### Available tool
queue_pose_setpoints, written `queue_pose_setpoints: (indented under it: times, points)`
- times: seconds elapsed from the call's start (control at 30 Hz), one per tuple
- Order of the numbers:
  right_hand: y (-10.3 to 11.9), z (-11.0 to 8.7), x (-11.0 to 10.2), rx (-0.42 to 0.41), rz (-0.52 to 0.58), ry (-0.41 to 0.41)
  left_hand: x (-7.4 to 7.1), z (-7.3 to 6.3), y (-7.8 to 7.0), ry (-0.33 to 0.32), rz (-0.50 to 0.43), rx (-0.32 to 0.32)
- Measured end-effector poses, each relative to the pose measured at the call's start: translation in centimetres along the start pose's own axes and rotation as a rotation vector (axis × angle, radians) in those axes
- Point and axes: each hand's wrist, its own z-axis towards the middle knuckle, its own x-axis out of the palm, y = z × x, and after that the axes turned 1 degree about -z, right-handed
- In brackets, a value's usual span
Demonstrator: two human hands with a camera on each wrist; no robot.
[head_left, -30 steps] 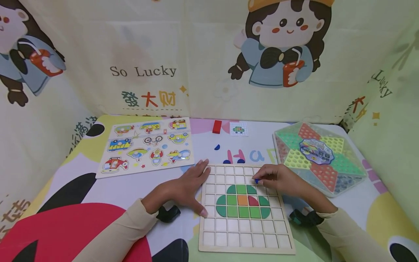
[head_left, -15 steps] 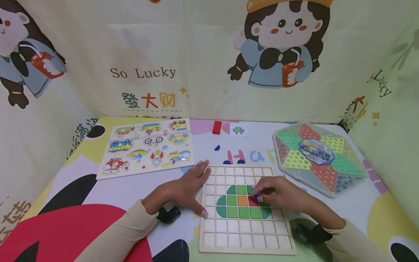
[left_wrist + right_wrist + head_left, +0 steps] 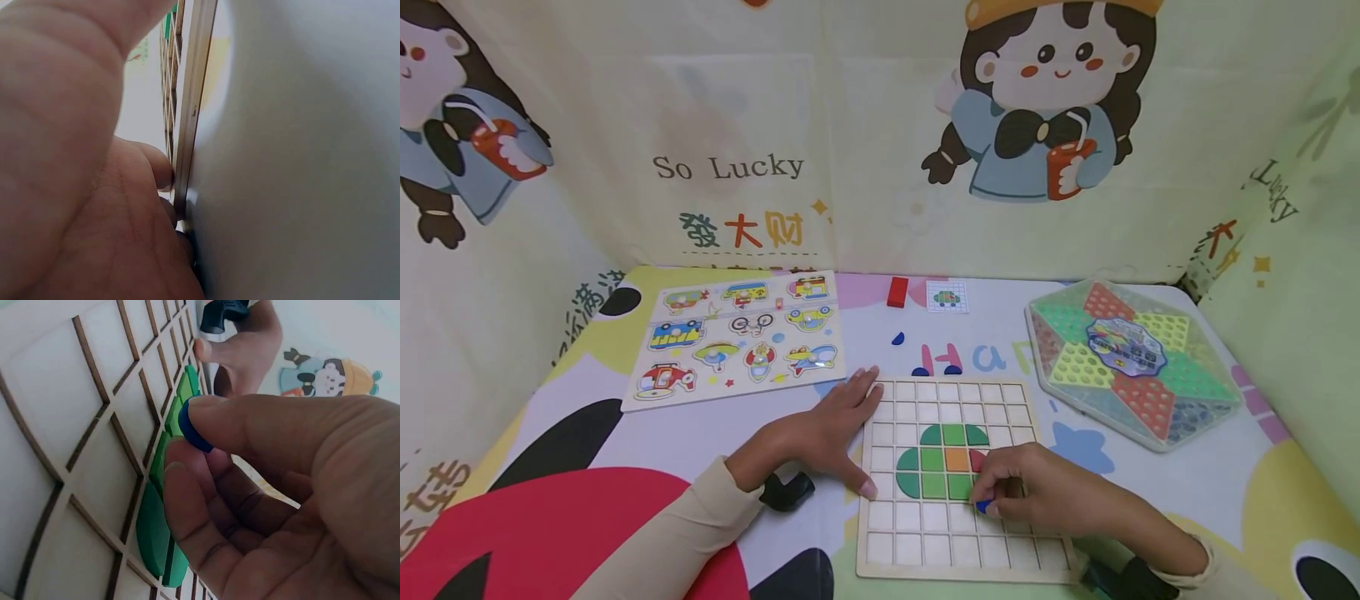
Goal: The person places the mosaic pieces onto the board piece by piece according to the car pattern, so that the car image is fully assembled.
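A wooden grid board (image 3: 917, 547) lies on the table, with green squares and dark green rounded tiles forming a shape around an orange square tile (image 3: 957, 459). A red tile (image 3: 977, 460) sits beside the orange one, partly hidden by fingers. My right hand (image 3: 1037, 492) pinches a small blue rounded tile (image 3: 194, 428) between thumb and fingers, close over the grid just below the green shape's lower row. My left hand (image 3: 823, 429) rests along the board's left edge, fingers spread and thumb extended; in the left wrist view its fingers meet the board's side.
Three blue tiles, one of them a loose blue tile (image 3: 898, 338), lie beyond the board. Farther back are a red block (image 3: 897, 292) and a small pattern card (image 3: 947, 296). A vehicle puzzle board (image 3: 737, 342) lies left, a hexagonal Chinese checkers box (image 3: 1131, 367) right.
My right hand has carried the blue tile from above the green shape's upper right, across it, down to the row beneath it. My left hand has stayed at the board's edge.
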Motion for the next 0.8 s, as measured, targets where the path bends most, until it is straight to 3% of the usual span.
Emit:
queue_pose_setpoints:
  times: [0.13, 0.43, 0.8]
  points:
    - [0.1, -0.3, 0.3, 0.009, -0.005, 0.003, 0.0, 0.0, 0.0, 0.003, 0.004, 0.000]
    - [0.7, -0.5, 1.1, 0.088, -0.149, 0.031, 0.0, -0.1, 0.0, 0.007, 0.019, -0.006]
    - [0.9, -0.5, 1.5, 0.111, -0.309, -0.029, -0.1, -0.2, 0.1, 0.006, 0.011, 0.011]
